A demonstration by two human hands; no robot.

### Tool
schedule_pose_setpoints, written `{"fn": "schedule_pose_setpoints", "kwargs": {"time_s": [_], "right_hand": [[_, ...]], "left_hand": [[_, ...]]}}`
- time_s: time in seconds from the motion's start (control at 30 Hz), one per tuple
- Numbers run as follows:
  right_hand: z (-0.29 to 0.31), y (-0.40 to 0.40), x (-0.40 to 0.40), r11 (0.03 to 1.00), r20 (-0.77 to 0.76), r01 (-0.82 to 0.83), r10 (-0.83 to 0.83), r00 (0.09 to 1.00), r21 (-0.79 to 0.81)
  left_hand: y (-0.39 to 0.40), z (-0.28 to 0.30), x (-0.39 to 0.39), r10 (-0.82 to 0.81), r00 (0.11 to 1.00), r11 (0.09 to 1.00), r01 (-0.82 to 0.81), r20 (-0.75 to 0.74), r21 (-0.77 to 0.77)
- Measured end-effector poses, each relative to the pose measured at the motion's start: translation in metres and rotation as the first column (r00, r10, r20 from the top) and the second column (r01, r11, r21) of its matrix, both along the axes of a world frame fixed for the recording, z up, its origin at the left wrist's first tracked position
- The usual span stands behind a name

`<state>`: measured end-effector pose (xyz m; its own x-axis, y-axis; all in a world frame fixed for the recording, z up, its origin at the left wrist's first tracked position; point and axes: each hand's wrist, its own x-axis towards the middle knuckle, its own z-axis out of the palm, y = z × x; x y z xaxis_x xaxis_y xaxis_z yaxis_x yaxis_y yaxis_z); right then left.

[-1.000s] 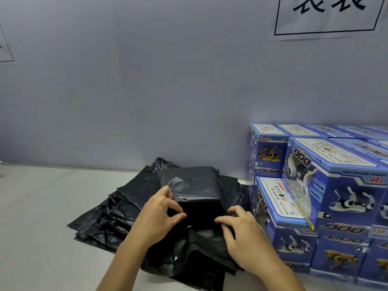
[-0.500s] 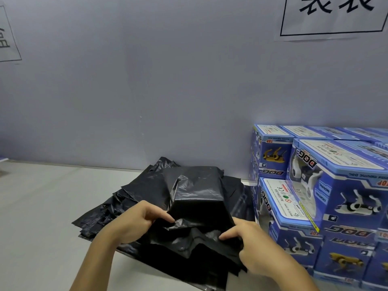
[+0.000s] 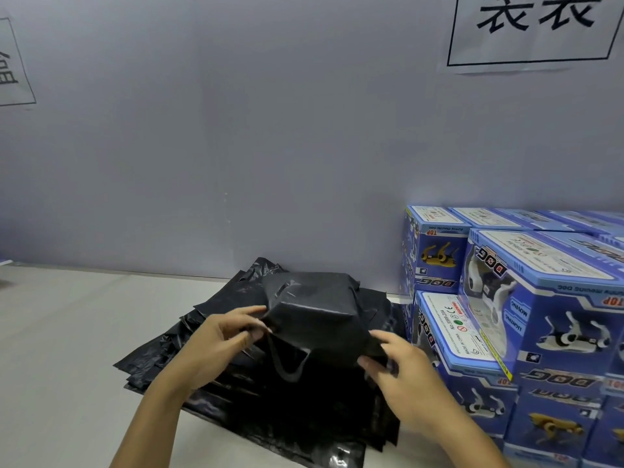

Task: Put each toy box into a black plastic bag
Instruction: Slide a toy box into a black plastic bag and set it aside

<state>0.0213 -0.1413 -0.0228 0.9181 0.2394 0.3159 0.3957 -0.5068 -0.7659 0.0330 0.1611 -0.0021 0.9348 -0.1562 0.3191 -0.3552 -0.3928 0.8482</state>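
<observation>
the counter (image 3: 67,332) was the biggest thing in front of me, pale and running back to a grey wall (image 3: 236,146) with two paper signs (image 3: 533,28) whose large characters i could not read with confidence. along the counter's right edge stood the stack of blue toy boxes (image 3: 540,332), printed upside down with "dog", "top", "moving", "lighting" and, on one white label, "made in china". near the middle, toward the back edge, lay the pile of flat black plastic bags (image 3: 189,339).

on that pile sat the bagged box (image 3: 317,312), its black film pulled taut over a squarish shape; i judged a toy box was already inside, though none of it showed. my left hand (image 3: 223,342) had its grip pinched on the film at the near left corner, thumb and fingers closed on plastic. my right hand (image 3: 398,369) pinched the near right corner the same way.

i judged the film thin, slick and easy to tear, so a hold on bunched film at the mouth seemed safer than one on a single layer. the box looked light and stiff, card with a clear window, best held by its corners.
</observation>
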Motion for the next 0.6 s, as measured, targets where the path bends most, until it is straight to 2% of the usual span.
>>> {"fn": "schedule_pose_setpoints", "kwargs": {"time_s": [0.1,0.17,0.3,0.37,0.43,0.5,0.6], "right_hand": [[-0.001,0.006,0.001,0.983,0.063,0.092,-0.103,0.993,0.161],[-0.003,0.007,0.001,0.975,0.087,0.102,-0.121,0.989,0.197],[-0.004,0.008,-0.001,0.967,0.114,0.097,-0.126,0.985,0.234],[-0.005,0.010,0.000,0.955,0.139,0.150,-0.190,0.972,0.257],[-0.005,0.011,0.000,0.931,0.203,0.186,-0.258,0.945,0.314],[-0.002,0.013,-0.001,0.905,0.245,0.180,-0.289,0.925,0.387],[0.001,0.015,-0.003,0.883,0.274,0.143,-0.288,0.918,0.448]], "left_hand": [[-0.004,0.000,0.001,0.122,0.992,0.966,-0.115,0.018,-0.232],[-0.003,-0.001,0.002,0.088,0.996,0.971,-0.080,0.024,-0.226],[-0.002,-0.003,0.002,-0.054,0.998,0.992,0.057,0.036,-0.110],[-0.006,-0.005,0.004,-0.002,0.997,0.984,0.016,0.082,-0.177],[-0.009,-0.006,0.007,0.099,0.988,0.945,-0.056,0.120,-0.321],[-0.012,-0.005,0.009,0.124,0.982,0.898,-0.050,0.143,-0.436],[-0.016,-0.006,0.011,0.137,0.976,0.896,-0.050,0.168,-0.441]]}}
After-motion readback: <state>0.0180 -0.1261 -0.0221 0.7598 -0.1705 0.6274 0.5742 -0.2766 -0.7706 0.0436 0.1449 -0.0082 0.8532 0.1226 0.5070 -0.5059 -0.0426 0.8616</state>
